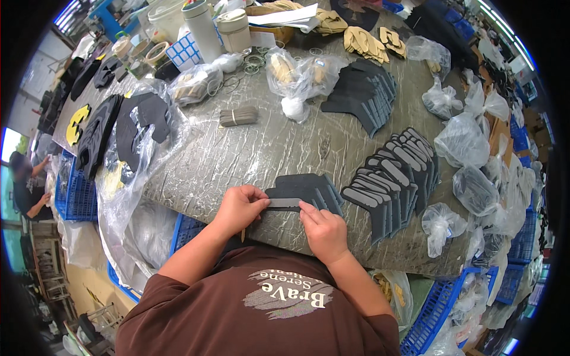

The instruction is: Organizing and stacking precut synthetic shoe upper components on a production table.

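My left hand pinches one end of a flat grey strip between thumb and fingers. At the strip's other end, my right hand grips it with thumb and fingertips. The strip lies level along the near edge of a small fan of dark flat cut pieces. To the right spreads a larger fan of dark pieces, with grey strips lying across many of them. Beyond it is another fan of plain dark pieces. A bundle of grey-brown strips bound with a band lies farther back.
Clear plastic bags crowd the table's right side. Bagged tan pieces, rubber bands and a grey cylinder stand or lie at the back. Black cut pieces lie on plastic at left. Blue crates flank the table; another person works far left.
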